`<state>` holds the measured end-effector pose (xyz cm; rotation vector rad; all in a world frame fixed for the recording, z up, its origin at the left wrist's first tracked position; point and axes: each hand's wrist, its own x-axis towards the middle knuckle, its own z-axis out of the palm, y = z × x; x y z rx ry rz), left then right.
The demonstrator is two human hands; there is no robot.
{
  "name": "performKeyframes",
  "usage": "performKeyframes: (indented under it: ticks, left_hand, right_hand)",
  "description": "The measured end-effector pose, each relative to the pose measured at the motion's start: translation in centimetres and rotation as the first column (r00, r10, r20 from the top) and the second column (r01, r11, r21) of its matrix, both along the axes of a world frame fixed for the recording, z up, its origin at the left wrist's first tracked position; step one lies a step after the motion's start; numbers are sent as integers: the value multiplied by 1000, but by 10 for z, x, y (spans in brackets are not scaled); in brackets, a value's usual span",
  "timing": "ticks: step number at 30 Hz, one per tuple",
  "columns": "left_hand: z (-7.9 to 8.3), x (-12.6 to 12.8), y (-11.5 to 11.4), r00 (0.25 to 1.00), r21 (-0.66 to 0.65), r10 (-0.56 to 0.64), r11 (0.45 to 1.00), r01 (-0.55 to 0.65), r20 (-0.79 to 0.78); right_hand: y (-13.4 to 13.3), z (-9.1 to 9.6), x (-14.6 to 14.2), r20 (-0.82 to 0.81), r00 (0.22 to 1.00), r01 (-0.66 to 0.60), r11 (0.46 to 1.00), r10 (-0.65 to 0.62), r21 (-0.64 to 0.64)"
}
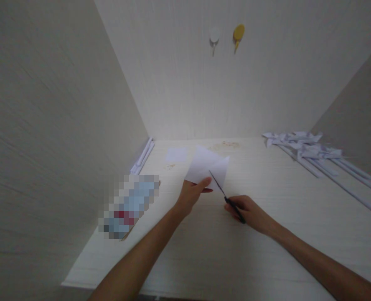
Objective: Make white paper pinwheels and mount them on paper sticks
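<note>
My left hand [195,191] grips a white sheet of paper [204,165] by its near edge, thumb on top. The sheet is held above the table, and its right part has a corner sticking up. In my right hand [243,211] is a pair of scissors [235,209] with black handles. Their narrow blades lie over the paper and point up and left toward its middle. Whether the blades are fully closed is too small to tell. A smaller white paper piece [176,154] lies flat on the table behind my left hand.
Rolled white paper sticks [143,156] lie along the left wall. Several paper pinwheels [311,146] with long paper sticks are piled at the right. A blurred-out packet [132,207] lies at the left of the white table [198,259]. White [214,35] and yellow hooks [239,32] hang on the back wall.
</note>
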<state>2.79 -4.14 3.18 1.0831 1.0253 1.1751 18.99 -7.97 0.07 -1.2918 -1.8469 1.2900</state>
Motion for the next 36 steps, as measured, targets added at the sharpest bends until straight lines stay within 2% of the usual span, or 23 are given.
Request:
performKeyframes:
  ticks: [16,23,26,29,32,36]
  left_hand:
    - [-2,-3,4,1000,-31,-15,999,16,13]
    - [10,-28,19,986,-19,-109,994,112,126]
    - [14,-40,25,989,-3,-139,990,140,50]
    - [14,-48,31,964,-35,-251,968,249,-89]
    - [13,-55,34,930,-80,-329,944,320,-164]
    - [14,-61,37,939,-85,-299,954,288,-168]
  right_hand:
    - [0,1,0,18,1000,19,999,-19,-37]
    - [2,2,3,46,998,-48,999,49,-23]
    - [1,3,4,78,992,-93,995,96,-47]
    - [1,3,5,92,988,-118,992,123,-54]
    - [1,3,6,87,989,-119,991,123,-53]
    - [1,3,6,81,989,-123,991,127,-59]
